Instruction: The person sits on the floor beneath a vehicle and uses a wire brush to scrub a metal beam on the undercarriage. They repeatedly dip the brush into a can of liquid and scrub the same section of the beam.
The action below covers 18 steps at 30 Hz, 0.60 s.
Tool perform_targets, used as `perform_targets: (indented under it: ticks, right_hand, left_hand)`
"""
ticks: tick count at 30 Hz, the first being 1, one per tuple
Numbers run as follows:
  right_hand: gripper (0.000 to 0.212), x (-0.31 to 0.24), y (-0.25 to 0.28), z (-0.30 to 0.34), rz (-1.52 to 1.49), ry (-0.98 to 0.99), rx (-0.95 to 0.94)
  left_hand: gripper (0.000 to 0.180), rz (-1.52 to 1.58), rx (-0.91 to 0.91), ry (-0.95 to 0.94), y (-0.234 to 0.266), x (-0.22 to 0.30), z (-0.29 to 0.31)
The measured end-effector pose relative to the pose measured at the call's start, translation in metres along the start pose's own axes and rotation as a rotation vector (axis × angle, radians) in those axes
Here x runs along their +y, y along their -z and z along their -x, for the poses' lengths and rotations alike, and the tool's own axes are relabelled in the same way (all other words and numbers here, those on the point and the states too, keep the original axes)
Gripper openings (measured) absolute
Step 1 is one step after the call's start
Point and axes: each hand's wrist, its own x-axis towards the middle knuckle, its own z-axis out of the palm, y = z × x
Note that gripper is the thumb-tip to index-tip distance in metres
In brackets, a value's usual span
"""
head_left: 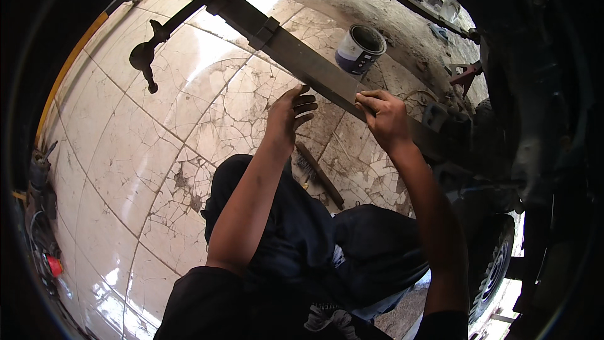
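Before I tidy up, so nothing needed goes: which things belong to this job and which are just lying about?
In the job:
- long flat dark metal bar
- right hand at its edge
- left hand close by

Untouched, seemingly lying about:
- open white-and-purple metal can
- slender brown-handled brush

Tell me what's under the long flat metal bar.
Cracked, stained floor tiles show below the bar, along both its edges. The strip of floor directly behind it, and anything lying there, is covered and cannot be seen.
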Motion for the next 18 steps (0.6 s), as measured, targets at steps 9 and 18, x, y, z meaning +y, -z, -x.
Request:
perform_targets:
  ticks: [9, 18]
  right_hand:
    - [0.028, 0.012, 0.017, -0.007, 0.001, 0.128, -0.189]
    - [0.026, -0.018, -0.024, -0.050, -0.037, 0.165, -0.110]
  left_hand:
    - [0.044, -0.034, 0.013, 0.022, 0.000, -0.001, -0.007]
    - [0.039, 0.141, 0.125, 0.005, -0.017, -0.015, -0.008]
